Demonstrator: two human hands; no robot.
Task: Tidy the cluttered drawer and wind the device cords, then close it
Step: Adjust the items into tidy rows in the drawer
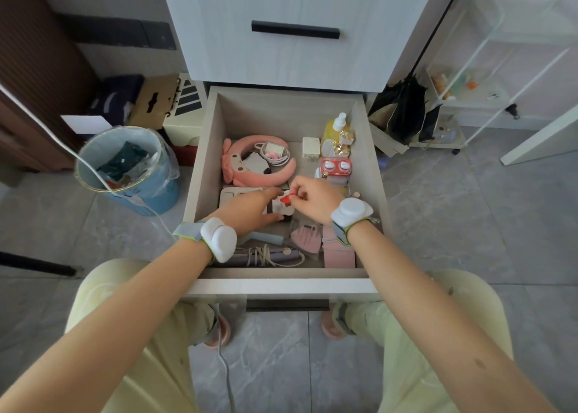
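Observation:
The open drawer holds a pink plush headband, a wound white cord with its plug, a white charger block, a red-and-white case and a yellow bottle. My left hand grips a small white packet over a flat beige box. My right hand pinches a small red piece at that packet's top. Near the front wall lie a purple device with a beige cord, a pink card and a clear bag of pink items.
A blue bin lined with a plastic bag stands left of the drawer. Cardboard boxes sit behind it. A closed upper drawer hangs above. A black bag and a white wheeled rack are to the right.

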